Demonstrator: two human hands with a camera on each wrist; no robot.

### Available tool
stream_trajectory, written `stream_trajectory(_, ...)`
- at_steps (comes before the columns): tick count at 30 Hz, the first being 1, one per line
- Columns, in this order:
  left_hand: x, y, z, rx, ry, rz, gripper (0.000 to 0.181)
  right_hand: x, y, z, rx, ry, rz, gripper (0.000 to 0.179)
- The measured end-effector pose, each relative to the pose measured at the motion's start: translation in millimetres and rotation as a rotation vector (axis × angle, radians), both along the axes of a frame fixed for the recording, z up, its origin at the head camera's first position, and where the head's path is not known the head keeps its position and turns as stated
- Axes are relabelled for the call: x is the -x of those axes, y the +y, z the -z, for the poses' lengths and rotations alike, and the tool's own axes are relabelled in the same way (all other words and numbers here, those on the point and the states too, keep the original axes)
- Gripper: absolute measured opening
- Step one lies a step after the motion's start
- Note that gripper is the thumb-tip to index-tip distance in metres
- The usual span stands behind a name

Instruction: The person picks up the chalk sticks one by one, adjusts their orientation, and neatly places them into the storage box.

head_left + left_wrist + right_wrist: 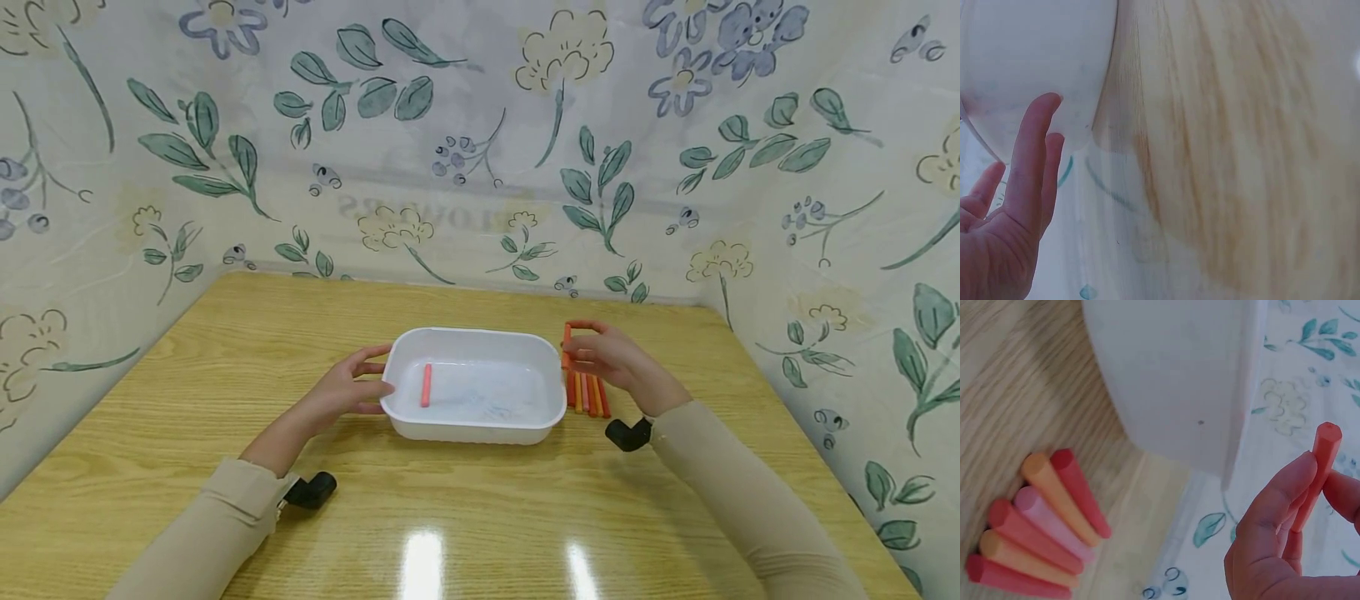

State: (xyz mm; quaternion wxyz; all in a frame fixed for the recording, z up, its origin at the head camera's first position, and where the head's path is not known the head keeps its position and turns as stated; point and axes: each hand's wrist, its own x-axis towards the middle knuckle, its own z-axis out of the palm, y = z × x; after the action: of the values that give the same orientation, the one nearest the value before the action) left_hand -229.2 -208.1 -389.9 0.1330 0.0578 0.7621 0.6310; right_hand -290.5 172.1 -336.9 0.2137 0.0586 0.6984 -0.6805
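Observation:
A white plastic basin point(472, 429) stands on the table, with one pink-red crayon point(427, 385) lying in its left part. My left hand point(351, 385) is at the basin's left end, thumb at the rim; its fingers look fairly straight in the left wrist view point(1016, 200). Beyond the basin's right end, my right hand point(611, 358) pinches an orange-red crayon point(1319, 475) between thumb and fingers, held upright above the table. Below that hand, several red, orange and pink crayons point(1054, 531) lie side by side, close to the basin's wall.
The wood-grain table point(360, 533) extends around the basin. Flower-printed cloth point(465, 108) covers the back and both sides. A black wrist camera point(311, 490) juts from the left sleeve, another black camera point(628, 434) from the right sleeve.

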Motion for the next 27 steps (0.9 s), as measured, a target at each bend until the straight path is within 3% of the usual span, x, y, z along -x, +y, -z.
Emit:
stream_trajectory(13, -3.2, 0.4, -3.6, -0.002, 0.003, 0.004, 0.072, 8.6, -33.7, -16.7, 0.012, -0.029, -0.021, 0.056)
stream_trajectory(27, -3.6, 1.5, -5.0, -0.002, -0.006, 0.0, 0.072, 16.7, -64.6, -21.7, 0.024, -0.056, -0.019, 0.051)
